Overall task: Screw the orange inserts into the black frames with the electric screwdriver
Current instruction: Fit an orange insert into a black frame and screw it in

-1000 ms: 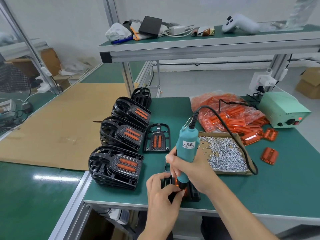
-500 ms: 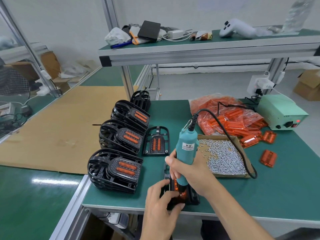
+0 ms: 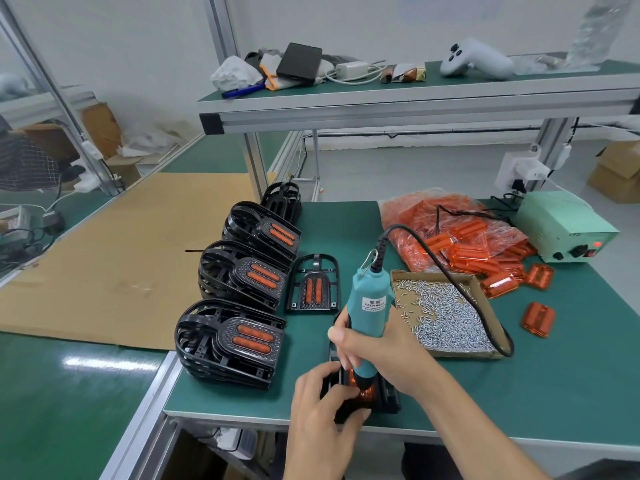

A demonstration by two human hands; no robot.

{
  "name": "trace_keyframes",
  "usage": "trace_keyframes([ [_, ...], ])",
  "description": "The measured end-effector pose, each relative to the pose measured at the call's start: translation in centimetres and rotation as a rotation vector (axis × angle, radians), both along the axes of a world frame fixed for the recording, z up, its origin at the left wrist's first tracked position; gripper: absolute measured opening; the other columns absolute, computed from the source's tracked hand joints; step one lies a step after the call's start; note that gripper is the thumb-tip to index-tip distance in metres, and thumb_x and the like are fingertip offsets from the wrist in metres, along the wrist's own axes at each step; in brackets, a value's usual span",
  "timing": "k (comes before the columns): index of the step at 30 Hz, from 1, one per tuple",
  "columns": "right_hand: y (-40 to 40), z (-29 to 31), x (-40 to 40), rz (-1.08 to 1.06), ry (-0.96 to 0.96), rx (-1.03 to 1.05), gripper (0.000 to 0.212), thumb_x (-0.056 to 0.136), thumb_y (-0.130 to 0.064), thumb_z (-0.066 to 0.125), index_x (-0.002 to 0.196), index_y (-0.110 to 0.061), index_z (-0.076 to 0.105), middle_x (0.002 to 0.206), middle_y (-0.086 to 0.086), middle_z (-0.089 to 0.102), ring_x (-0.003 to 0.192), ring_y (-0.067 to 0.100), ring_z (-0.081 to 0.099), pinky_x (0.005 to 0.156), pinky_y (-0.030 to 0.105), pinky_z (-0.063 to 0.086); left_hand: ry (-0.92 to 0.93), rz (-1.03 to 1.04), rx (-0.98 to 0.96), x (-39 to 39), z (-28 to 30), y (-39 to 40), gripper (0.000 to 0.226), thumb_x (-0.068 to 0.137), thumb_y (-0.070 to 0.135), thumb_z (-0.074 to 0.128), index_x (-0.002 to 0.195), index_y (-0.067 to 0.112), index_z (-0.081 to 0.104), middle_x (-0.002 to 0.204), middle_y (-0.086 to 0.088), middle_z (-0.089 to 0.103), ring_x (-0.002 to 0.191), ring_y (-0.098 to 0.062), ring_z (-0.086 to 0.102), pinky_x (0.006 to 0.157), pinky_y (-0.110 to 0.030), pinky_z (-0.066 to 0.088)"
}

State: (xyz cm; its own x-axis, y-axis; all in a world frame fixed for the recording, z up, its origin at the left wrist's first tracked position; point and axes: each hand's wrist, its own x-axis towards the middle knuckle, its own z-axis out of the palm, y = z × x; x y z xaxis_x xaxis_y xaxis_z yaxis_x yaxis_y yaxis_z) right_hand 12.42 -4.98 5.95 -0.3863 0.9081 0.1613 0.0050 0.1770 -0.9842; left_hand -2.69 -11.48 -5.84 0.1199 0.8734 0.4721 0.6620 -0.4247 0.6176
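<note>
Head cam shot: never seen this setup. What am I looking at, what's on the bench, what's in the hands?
No robot here: a person works with bare hands, filmed by one wide-angle camera on their head, looking forward and down.

The right hand grips a teal electric screwdriver, tip down on an orange insert in a black frame at the bench's near edge. The left hand steadies that frame.

On the green bench: stacks of finished frames on the left, one single frame lying flat, a cardboard tray of screws, a bag of orange inserts with loose ones beside it, and the green power box, its red light on.
</note>
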Motion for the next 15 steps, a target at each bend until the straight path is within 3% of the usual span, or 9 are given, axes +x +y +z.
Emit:
trace_keyframes([
  [2, -0.02, 0.08, 0.14, -0.003, 0.01, -0.002, 0.035, 0.094, -0.027, 0.072, 0.062, -0.022, 0.059, 0.061, 0.01, 0.06, 0.063, 0.022, 0.062, 0.084, 0.053, 0.056, 0.006, -0.004, -0.002, -0.02, -0.05, -0.01, 0.031, 0.067, 0.026, 0.093, 0.092, 0.025, 0.075, 0.133, 0.007, 0.057, 0.119, -0.015, 0.052, 0.092, -0.035, 0.049],
  [6, -0.18, 0.14, 0.26, 0.003, 0.025, 0.005, 0.033, 0.094, -0.027, 0.072, 0.063, -0.025, 0.061, 0.065, 0.016, 0.06, 0.064, 0.022, 0.063, 0.081, 0.039, 0.057, 0.005, -0.009, 0.012, -0.12, -0.18, 0.06, 0.031, 0.067, 0.025, 0.093, 0.093, 0.024, 0.075, 0.133, 0.006, 0.058, 0.119, -0.016, 0.052, 0.091, -0.036, 0.049],
  [10, -0.04, 0.23, 0.33, 0.009, 0.07, -0.007, 0.025, 0.093, -0.028, 0.073, 0.074, -0.015, 0.064, 0.062, 0.009, 0.059, 0.064, 0.024, 0.064, 0.078, 0.04, 0.058, 0.014, -0.017, 0.029, -0.24, -0.26, 0.13, 0.03, 0.069, 0.027, 0.092, 0.094, 0.025, 0.075, 0.133, 0.004, 0.058, 0.118, -0.017, 0.053, 0.091, -0.035, 0.048],
  [15, 0.16, 0.3, 0.74, 0.014, 0.127, 0.009, 0.021, 0.093, -0.026, 0.074, 0.077, -0.014, 0.065, 0.062, 0.009, 0.059, 0.064, 0.027, 0.063, 0.075, 0.036, 0.056, 0.031, -0.025, 0.06, -0.37, -0.37, 0.09, 0.027, 0.073, 0.034, 0.087, 0.096, 0.027, 0.074, 0.134, 0.006, 0.056, 0.12, -0.014, 0.051, 0.091, -0.032, 0.047],
])
